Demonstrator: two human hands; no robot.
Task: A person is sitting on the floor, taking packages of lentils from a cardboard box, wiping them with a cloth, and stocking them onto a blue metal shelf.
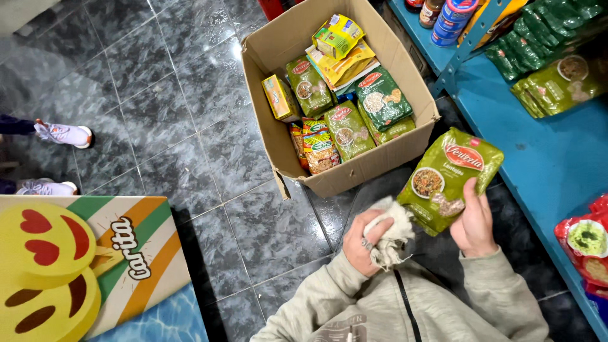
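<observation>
Now, R hand (474, 223) grip on 1 green packet (451, 177), L hand (366, 240) clutching 1 rag (391, 235).

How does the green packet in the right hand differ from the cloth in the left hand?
The green packet is glossy, printed and flat; the cloth is plain off-white and crumpled. The right hand holds the packet by its lower edge, while the left hand bunches the cloth. Both are held above the floor beside the cardboard box.

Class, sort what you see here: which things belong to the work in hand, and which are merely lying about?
In hand:
right hand holding a green packet
left hand gripping a cloth
cardboard box of similar packets

Lying about:
blue shelf with stacked green packets
jars
smiley-face chest
another person's shoes
</observation>
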